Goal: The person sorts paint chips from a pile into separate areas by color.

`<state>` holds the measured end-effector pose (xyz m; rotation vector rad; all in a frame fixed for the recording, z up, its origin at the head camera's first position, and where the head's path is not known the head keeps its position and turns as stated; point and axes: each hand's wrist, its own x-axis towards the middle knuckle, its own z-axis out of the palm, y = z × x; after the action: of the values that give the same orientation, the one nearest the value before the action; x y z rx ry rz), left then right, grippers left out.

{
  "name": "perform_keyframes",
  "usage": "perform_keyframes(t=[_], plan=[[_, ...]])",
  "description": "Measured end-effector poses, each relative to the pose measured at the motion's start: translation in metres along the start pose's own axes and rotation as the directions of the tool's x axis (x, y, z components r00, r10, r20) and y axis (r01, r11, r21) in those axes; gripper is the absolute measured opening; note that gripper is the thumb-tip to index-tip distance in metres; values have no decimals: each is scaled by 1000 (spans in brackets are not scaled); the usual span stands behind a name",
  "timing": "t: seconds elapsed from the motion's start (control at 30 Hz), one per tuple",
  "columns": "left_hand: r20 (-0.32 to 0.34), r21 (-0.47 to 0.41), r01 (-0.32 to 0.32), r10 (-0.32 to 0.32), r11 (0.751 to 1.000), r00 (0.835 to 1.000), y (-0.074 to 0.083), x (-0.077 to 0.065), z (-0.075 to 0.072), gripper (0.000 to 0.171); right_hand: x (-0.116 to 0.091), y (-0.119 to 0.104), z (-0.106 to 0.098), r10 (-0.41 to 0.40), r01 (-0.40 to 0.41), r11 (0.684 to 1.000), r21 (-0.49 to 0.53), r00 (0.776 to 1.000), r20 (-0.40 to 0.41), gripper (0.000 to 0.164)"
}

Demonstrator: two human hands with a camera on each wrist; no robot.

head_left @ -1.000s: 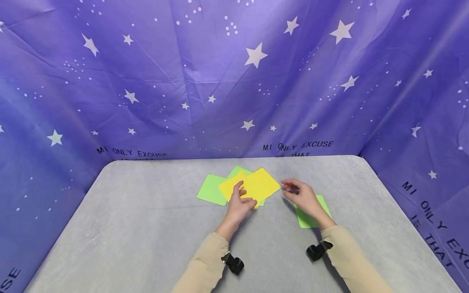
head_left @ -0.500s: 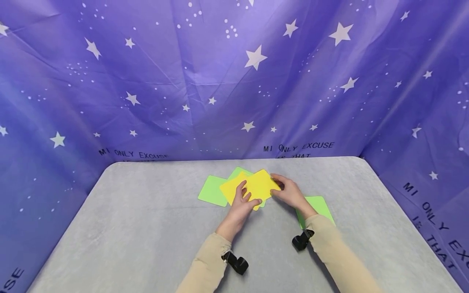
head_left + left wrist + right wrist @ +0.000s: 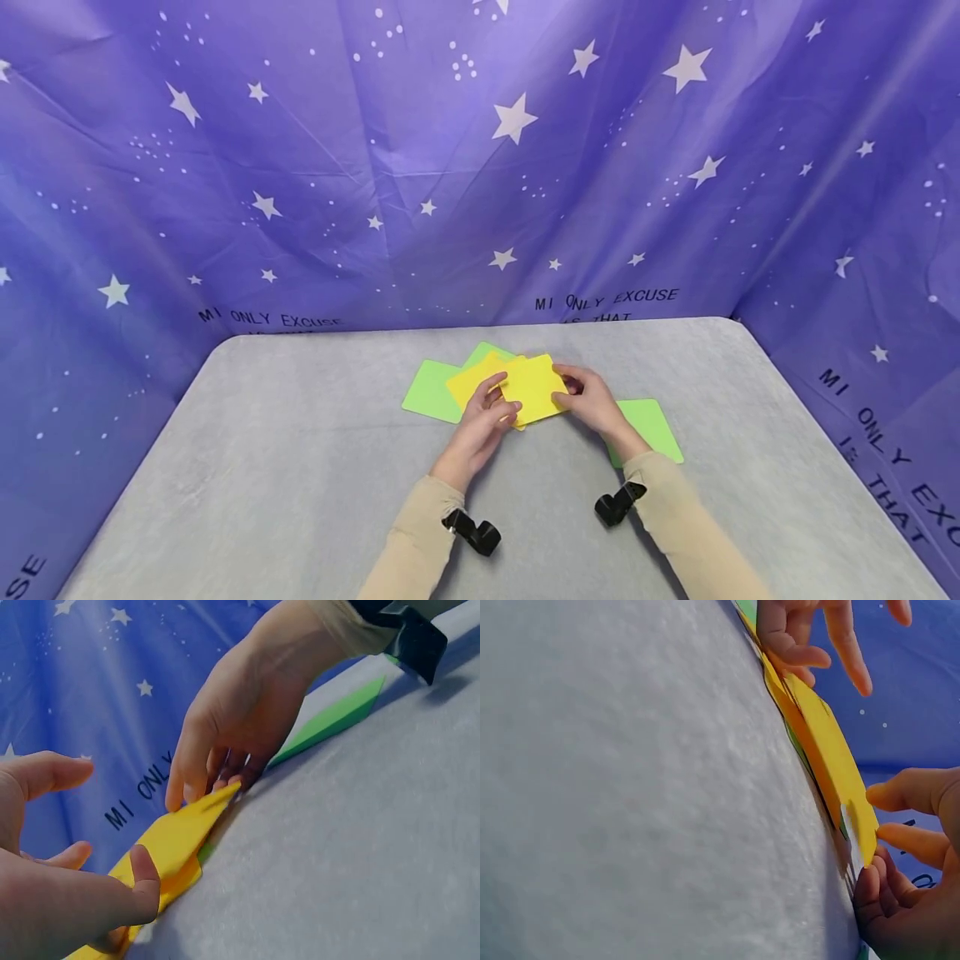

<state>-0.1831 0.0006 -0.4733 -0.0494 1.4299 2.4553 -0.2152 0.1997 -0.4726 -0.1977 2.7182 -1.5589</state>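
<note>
A yellow card [image 3: 534, 390] lies on top of an overlapping group at the table's far middle, with its right side raised a little in the wrist views. My right hand [image 3: 596, 405] holds its right edge, fingertips at the far and near corners. My left hand [image 3: 478, 429] is at the card's left side, thumb and index finger spread apart over it; in the left wrist view the thumb [image 3: 145, 874] overlaps the card. Beneath are another yellow card [image 3: 465, 385], a green card [image 3: 486, 351] behind it and a green card [image 3: 431, 392] at the left.
Another green card [image 3: 654, 427] lies to the right, partly hidden by my right wrist. Everything is on a grey table [image 3: 285, 467]. A purple star-printed curtain [image 3: 420, 167] hangs along the table's back and sides.
My right hand has come in from the right to the top yellow card's edge. That card has turned slightly and shifted towards me. My left hand stays close to the same spot.
</note>
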Motion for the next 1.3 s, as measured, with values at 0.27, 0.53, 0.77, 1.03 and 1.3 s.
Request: perform_keyframes(t=[0.27,0.53,0.77,1.03,1.3], plan=[[-4,142,-39,40,989,999,-6,1,-7,63,-10,-3,4,16,-10,995,95,998,-64,43],[-52,293,-95,115,951,992,4,-3,-14,56,-16,-9,9,50,-36,974,225,997,-56,45],[-56,337,-130,158,933,986,5,-2,-32,51,-19,-12,21,61,-48,956,289,998,-35,46],[-8,418,-132,149,899,989,17,-13,-56,51,-22,-26,37,37,-41,951,307,999,18,46],[-14,441,-116,136,890,991,26,-20,-78,51,-37,-67,46,3,-19,954,299,998,56,46]])
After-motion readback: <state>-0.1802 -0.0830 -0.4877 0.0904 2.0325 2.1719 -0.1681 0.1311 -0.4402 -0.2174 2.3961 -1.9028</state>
